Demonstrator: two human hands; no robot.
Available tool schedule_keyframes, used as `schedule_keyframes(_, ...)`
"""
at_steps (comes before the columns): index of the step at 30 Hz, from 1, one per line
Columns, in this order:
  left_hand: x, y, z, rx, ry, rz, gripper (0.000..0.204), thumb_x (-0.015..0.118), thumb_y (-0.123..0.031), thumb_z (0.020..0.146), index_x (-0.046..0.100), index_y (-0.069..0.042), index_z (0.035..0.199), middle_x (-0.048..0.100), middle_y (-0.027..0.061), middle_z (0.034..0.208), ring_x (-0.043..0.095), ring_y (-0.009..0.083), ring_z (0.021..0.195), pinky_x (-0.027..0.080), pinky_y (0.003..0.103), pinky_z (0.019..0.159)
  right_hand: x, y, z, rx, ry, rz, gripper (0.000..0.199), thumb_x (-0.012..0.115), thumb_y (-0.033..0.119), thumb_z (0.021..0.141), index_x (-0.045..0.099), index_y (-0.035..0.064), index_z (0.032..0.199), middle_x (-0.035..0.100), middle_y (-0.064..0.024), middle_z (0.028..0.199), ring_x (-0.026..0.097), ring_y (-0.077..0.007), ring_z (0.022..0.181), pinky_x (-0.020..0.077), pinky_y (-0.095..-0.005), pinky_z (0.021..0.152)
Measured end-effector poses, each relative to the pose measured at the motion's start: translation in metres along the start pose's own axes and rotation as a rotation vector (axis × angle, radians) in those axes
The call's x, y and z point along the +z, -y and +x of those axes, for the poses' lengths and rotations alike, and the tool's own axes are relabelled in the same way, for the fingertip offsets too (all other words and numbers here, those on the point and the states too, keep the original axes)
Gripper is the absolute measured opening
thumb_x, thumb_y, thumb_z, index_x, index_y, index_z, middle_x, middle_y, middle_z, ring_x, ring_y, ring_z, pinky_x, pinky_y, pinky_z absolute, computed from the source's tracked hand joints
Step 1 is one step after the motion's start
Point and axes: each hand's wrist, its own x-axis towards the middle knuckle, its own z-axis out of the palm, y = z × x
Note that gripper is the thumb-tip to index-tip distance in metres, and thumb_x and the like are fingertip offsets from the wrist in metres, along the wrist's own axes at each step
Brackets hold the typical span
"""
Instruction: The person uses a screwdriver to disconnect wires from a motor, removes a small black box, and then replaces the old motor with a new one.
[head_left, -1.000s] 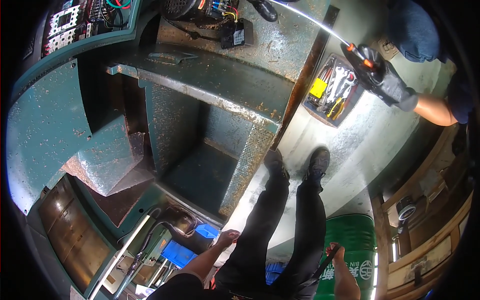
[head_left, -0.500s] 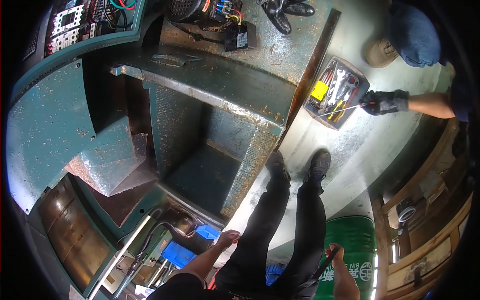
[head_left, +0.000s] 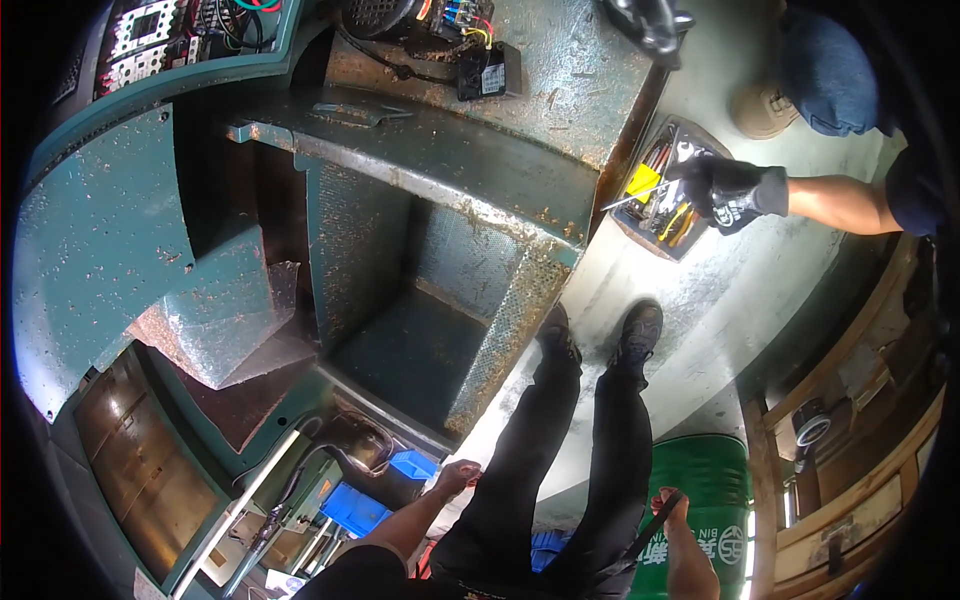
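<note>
My left hand (head_left: 458, 477) hangs beside my left thigh with its fingers curled in; nothing shows in it. My right hand (head_left: 670, 505) is closed around a black strap (head_left: 655, 527), which runs down toward my right hip. Ahead of my feet, a co-worker's black-gloved hand (head_left: 735, 195) holds a thin metal rod (head_left: 640, 194) over a tool tray (head_left: 660, 250). Wrenches, a yellow block (head_left: 643, 181) and yellow-handled tools lie in the tray. Another black glove (head_left: 648, 28), blurred, is over the machine's far edge; whether a hand fills it I cannot tell.
A green machine (head_left: 420, 170) with an open chamber and scattered chips fills the left side. Wiring (head_left: 475, 25) and a black box (head_left: 490, 72) sit on top. A green drum (head_left: 705, 460), wooden framing (head_left: 850, 500) and blue bins (head_left: 355, 510) stand nearby. A co-worker's shoe (head_left: 765, 110) is beyond the tray.
The co-worker's gloved hand and the rod have moved left over the tray. The other black glove has shifted right toward the machine's edge. My hands have stayed put.
</note>
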Motion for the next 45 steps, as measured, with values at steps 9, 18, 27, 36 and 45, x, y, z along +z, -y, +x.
schedule_keyframes(9,-0.001,-0.007,-0.003,0.025,0.013,-0.003,0.016,0.066,-0.014,0.091,0.067,-0.003,0.102,0.069,0.0088,0.093,0.066,0.0162,0.083,0.055,0.03,0.075,0.009,0.004,-0.003,-0.019,0.003,-0.035,0.021,0.045,0.012,0.087,0.056,-0.0057,0.088,0.051,-0.0106,0.067,0.055,-0.0265,0.055,0.0447,-0.0382,0.05)
schedule_keyframes(18,0.002,-0.002,-0.004,0.107,0.043,-0.061,0.025,0.068,-0.025,0.088,0.07,-0.007,0.105,0.065,0.004,0.081,0.058,0.0115,0.07,0.047,0.026,0.062,0.009,0.007,-0.006,-0.067,-0.002,-0.1,0.02,0.045,0.009,0.088,0.056,-0.0065,0.089,0.053,-0.0144,0.066,0.057,-0.0274,0.056,0.0473,-0.0379,0.052)
schedule_keyframes(27,-0.002,0.016,0.01,0.093,0.133,-0.199,0.023,0.064,-0.019,0.091,0.067,-0.001,0.106,0.066,0.0069,0.089,0.063,0.0153,0.079,0.051,0.029,0.069,0.009,0.01,-0.012,-0.129,0.018,-0.279,0.014,0.052,0.01,0.09,0.059,-0.0012,0.094,0.063,-0.014,0.071,0.061,-0.0242,0.057,0.0519,-0.0359,0.054)
schedule_keyframes(36,0.001,0.017,-0.013,0.082,0.104,-0.217,0.022,0.064,-0.015,0.091,0.065,0.0,0.106,0.065,0.0105,0.097,0.065,0.0191,0.087,0.055,0.032,0.08,0.014,0.011,-0.027,-0.167,-0.03,-0.424,0.017,0.057,0.011,0.089,0.066,-0.0009,0.097,0.059,-0.0083,0.071,0.059,-0.0168,0.051,0.053,-0.0297,0.043)
schedule_keyframes(45,0.004,0.025,-0.009,0.12,0.162,-0.117,0.022,0.063,-0.016,0.088,0.067,0.0,0.101,0.066,0.009,0.093,0.065,0.0162,0.08,0.054,0.029,0.074,-0.001,0.005,-0.018,-0.172,-0.031,-0.493,0.016,0.049,0.009,0.094,0.061,0.0004,0.098,0.065,-0.0121,0.072,0.064,-0.0199,0.059,0.0516,-0.0307,0.047)
